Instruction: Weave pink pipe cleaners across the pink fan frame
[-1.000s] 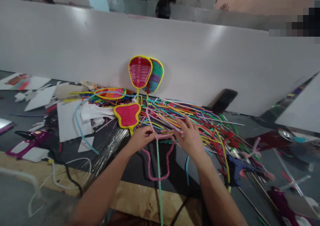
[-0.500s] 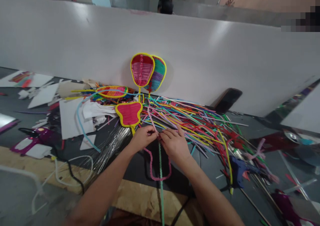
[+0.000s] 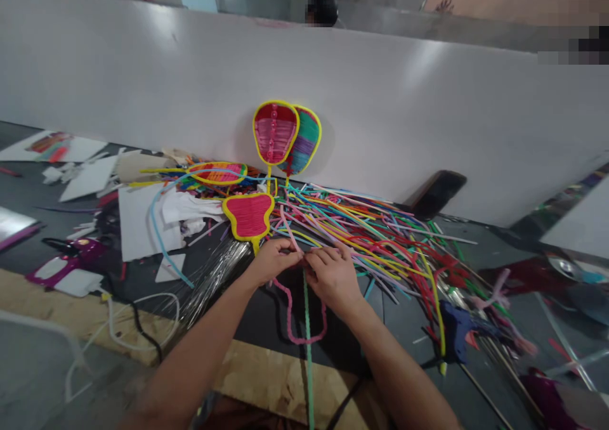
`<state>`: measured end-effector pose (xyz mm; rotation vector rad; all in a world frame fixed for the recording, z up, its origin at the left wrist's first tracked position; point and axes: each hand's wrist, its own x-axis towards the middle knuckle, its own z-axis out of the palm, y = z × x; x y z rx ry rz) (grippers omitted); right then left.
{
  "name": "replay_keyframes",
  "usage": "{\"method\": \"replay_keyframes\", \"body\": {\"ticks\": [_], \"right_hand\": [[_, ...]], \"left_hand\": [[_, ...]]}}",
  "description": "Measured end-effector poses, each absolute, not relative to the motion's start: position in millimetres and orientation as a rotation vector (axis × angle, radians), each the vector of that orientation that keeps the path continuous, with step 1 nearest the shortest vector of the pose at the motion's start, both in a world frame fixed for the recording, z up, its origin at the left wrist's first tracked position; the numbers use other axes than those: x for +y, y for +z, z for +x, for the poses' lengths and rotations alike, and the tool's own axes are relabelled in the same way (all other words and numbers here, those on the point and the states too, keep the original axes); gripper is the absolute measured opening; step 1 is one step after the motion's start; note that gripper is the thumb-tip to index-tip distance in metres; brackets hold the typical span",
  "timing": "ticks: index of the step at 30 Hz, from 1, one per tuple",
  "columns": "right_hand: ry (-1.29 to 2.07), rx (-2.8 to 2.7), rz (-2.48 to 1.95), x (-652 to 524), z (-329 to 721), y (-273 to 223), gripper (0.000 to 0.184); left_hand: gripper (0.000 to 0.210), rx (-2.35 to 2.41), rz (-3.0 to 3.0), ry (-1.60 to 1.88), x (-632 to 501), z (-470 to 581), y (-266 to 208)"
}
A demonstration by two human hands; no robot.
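Grip, left: left hand (image 3: 272, 260) has thumb and forefinger pinched on a light pink strand (image 3: 292, 231), mid-frame.
Grip, right: right hand (image 3: 335, 276) is bunched right beside the left fingertips, over the same joint; I can't tell from my feed exactly what its fingers pinch, they cover it.
Light pink strand: slants from the pile's near edge down to the fingertips, center of frame.
Pink outline: fuzzy pink loop (image 3: 290, 319), below both hands at lower center; I see its curved bottom and sides, upper right part is hidden by the right hand.
Green stem: pale green strand (image 3: 309, 360) runs from under the fingertips across the loop to the bottom edge of the frame.
Strand pile: loose multicolored strands (image 3: 361, 230) spread from center to right of center, behind the right hand.
Fans: red one with yellow rim (image 3: 248, 215) lies just beyond the left hand; pink-and-red fan (image 3: 275, 135) overlaps teal-and-purple fan (image 3: 310, 141), both upright near the white panel (image 3: 190, 87), upper center; orange-pink one (image 3: 217, 172) lies left of center.
Silver strands: thin bundle (image 3: 214, 284), left of the left forearm.
Right side: black phone (image 3: 438, 192) leaning on the panel; blue glue gun (image 3: 455, 332), lower right.
Left side: purple-and-white device (image 3: 71, 265), white sheet (image 3: 147, 227), long light blue strand (image 3: 153, 221) curving over it.
Background: a person (image 3: 323, 4), top center, beyond the panel.
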<state>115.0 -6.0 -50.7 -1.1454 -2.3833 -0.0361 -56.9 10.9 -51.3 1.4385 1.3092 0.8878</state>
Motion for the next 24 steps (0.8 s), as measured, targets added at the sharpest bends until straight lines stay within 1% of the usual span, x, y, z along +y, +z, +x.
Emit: {"method": "replay_keyframes", "body": {"ticks": [8, 11, 16, 19, 24], "right_hand": [[-0.004, -2.408, -1.053, -1, 118, -55, 0.013], [0.073, -2.422, -0.998, 3, 122, -56, 0.012], [0.161, -2.424, -0.888, 8, 129, -50, 0.021], [0.189, -2.418, -0.86, 9, 131, -49, 0.02], [0.377, -2.322, -0.859, 11, 135, -46, 0.017]], "left_hand": [[0.015, 1.298, 1.315, 0.891, 10, -57, -48], [0.013, 1.296, 1.338, 0.885, 10, -58, -47], [0.017, 1.289, 1.342, 0.838, 11, -62, -49], [0.016, 1.25, 1.353, 0.841, 12, -65, -52], [0.013, 1.145, 1.295, 0.896, 10, -67, -50]]}}
